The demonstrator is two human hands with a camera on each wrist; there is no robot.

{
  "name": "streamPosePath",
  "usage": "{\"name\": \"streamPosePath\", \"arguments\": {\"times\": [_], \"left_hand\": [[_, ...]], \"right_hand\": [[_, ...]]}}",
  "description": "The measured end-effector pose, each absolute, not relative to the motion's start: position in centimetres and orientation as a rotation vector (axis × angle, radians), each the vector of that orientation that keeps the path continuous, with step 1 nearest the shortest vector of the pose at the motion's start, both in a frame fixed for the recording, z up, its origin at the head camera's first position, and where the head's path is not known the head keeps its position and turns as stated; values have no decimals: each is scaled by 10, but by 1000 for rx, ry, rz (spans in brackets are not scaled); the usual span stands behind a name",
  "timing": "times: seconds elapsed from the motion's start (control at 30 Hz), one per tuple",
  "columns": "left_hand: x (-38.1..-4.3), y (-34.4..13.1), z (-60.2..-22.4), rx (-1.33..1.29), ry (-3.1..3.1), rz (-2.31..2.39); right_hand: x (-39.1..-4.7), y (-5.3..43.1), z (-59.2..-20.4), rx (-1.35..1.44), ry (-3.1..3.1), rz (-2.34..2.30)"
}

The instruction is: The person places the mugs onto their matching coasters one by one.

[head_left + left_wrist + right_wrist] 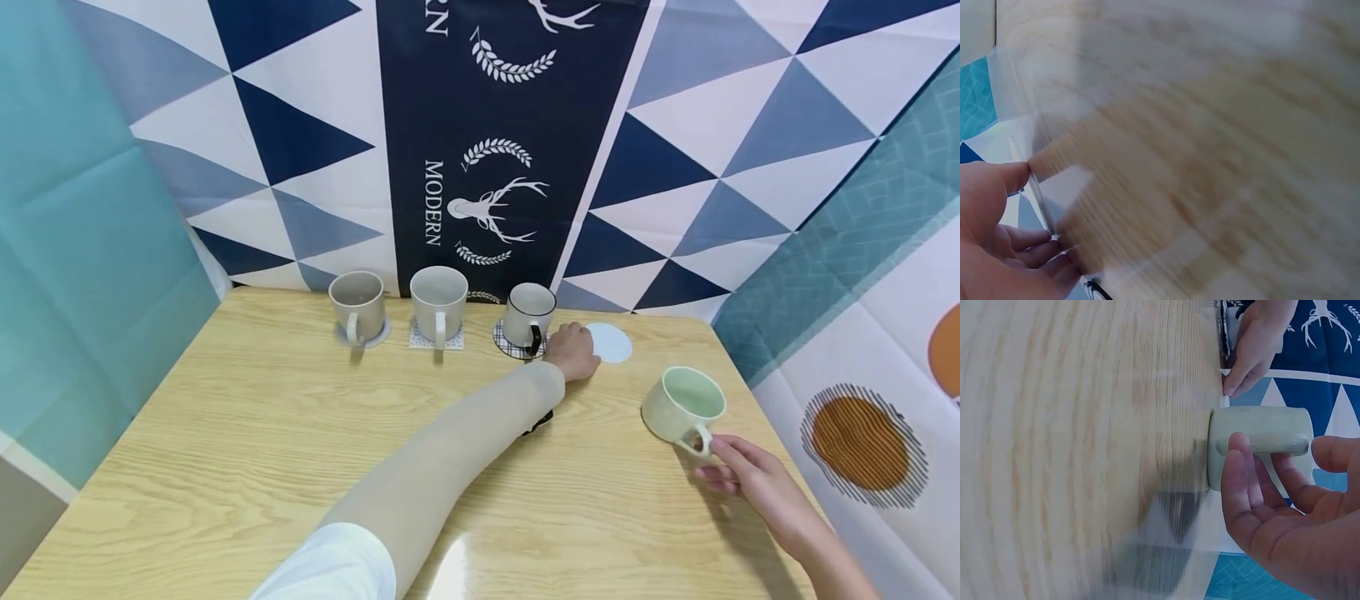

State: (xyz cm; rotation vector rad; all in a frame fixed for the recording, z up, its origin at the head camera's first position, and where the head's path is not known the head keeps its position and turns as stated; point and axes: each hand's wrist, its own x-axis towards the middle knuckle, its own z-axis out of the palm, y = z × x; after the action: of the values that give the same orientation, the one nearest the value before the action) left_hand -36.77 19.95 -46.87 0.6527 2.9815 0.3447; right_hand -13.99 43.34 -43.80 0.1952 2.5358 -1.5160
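In the head view my left hand (573, 352) reaches to the back of the table, at the near left edge of a round white coaster (611, 342). The left wrist view shows the coaster (1041, 203) edge-on, pinched between the thumb and fingers of that hand (997, 231). A pale green mug (667, 408) stands upright at the right. My right hand (757, 492) holds its handle (1266, 444), with thumb and fingers about it in the right wrist view. Just left of my left hand, a white mug with a black rim (525, 321) sits on a checked coaster (504, 340).
Farther left along the back edge stand a greyish mug (360, 304) on a round coaster and a white mug (437, 296) on a square patterned coaster (456, 337). Patterned cloth (307, 150) hangs behind the wooden table (247, 442), with more cloth at both sides.
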Motion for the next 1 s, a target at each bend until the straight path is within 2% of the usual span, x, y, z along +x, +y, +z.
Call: {"name": "streamPosePath", "arguments": {"times": [0.6, 1.0], "left_hand": [[-360, 199, -453, 593, 2984, 268], [-358, 196, -455, 604, 2983, 286]], "right_hand": [[-149, 422, -437, 182, 2548, -1500], [-160, 426, -444, -3, 2263, -1897]]}}
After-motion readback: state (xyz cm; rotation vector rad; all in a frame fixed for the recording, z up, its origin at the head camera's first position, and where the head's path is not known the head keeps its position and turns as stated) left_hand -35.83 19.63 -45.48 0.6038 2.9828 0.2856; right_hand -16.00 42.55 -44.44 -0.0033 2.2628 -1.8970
